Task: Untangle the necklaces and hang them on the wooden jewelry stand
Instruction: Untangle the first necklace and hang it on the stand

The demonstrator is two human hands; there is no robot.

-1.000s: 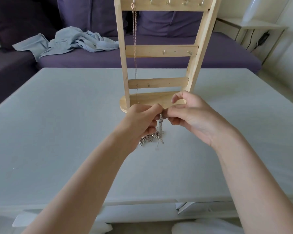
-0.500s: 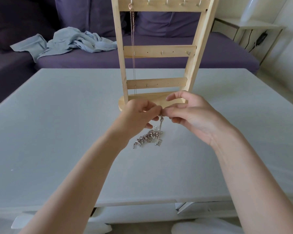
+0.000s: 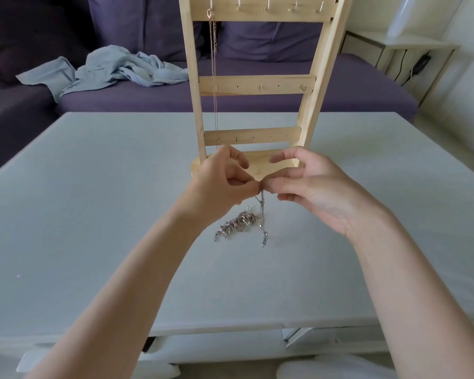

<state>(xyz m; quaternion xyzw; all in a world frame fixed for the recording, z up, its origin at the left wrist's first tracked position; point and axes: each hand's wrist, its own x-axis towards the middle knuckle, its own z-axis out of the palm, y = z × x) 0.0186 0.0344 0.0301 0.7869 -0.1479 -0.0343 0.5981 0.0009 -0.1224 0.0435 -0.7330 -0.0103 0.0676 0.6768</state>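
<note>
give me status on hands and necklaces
Left hand and right hand pinching tangled silver chain; clump on grey table. Rose-gold necklace hung. Nothing blocking.

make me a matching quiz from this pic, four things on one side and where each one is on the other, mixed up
Things:
1. rose gold necklace
2. tangled silver necklaces
3. blue shirt
4. wooden jewelry stand

Places:
A. crumpled on the purple sofa
B. upright on the table, beyond the hands
C. hanging from the leftmost hook of the top bar
D. partly heaped on the table, one strand pinched by both hands

Pairs: 1-C, 2-D, 3-A, 4-B
</note>
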